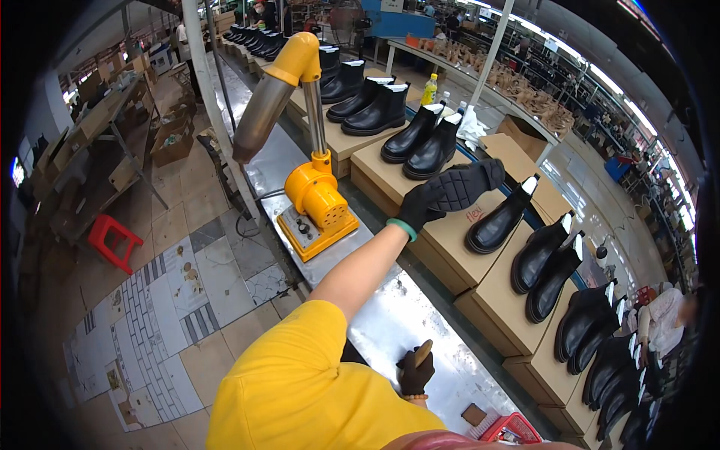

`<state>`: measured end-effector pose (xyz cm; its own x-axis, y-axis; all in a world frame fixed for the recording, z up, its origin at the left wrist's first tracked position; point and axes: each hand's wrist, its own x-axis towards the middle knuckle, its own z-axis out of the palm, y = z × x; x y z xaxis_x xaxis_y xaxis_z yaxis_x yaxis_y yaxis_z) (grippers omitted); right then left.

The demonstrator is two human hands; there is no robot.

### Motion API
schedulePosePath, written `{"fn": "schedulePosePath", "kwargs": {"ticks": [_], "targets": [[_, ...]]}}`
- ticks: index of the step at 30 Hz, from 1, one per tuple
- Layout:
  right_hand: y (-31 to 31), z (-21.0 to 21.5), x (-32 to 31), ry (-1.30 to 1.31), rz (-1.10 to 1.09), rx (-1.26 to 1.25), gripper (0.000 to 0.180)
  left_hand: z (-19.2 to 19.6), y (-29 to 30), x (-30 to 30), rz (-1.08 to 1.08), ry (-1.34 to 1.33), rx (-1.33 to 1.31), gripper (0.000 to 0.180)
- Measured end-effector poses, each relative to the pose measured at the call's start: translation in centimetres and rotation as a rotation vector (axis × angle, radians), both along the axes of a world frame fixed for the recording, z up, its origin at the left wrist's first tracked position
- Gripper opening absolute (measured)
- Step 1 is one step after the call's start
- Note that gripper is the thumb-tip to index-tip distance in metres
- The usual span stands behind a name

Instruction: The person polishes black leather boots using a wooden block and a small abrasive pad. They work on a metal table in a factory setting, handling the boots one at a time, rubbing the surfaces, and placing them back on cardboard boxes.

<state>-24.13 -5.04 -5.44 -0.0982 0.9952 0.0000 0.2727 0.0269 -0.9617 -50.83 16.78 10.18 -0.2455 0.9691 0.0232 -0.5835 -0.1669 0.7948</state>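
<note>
My left hand [422, 208], in a black glove, reaches out over the row of cartons and grips a black boot [469, 186]. The boot's ridged sole faces me, and its upper is mostly hidden behind it. Close to my body, above the metal bench, my right hand [416, 373], also gloved in black, is closed on a tan oblong piece [424, 351]; its exact kind does not show. A single black boot [499, 223] stands on the carton beside the held one. A pair of black boots [424, 142] stands just beyond it.
Cardboard cartons [491, 319] carry several more black boots along a line on the right. A yellow machine with a metal nozzle [319, 202] stands on the metal bench [390, 315]. Near me are a red basket [512, 430] and a brown block [474, 414]. A red stool [115, 241] is on the floor.
</note>
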Motion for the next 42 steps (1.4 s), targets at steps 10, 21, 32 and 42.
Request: {"fn": "schedulePosePath", "kwargs": {"ticks": [10, 21, 32, 42], "targets": [[3.0, 2.1, 0.0, 0.498, 0.111, -0.506, 0.051, -3.8, -21.6, -3.4, -0.155, -0.174, 0.172, 0.053], [6.0, 8.5, -6.1, 1.096, 0.11, -0.776, 0.053, -3.1, -33.9, -4.7, -0.264, 0.349, -0.238, 0.058], [20.4, 20.9, -11.0, 0.35, 0.585, -0.204, 0.05, 0.1, -29.6, -4.3, 0.022, -0.165, 0.221, 0.058], [22.3, 24.8, -14.0, -0.579, 0.527, -0.171, 0.056, -1.5, -34.7, -4.6, 0.061, -0.259, 0.15, 0.05]]}}
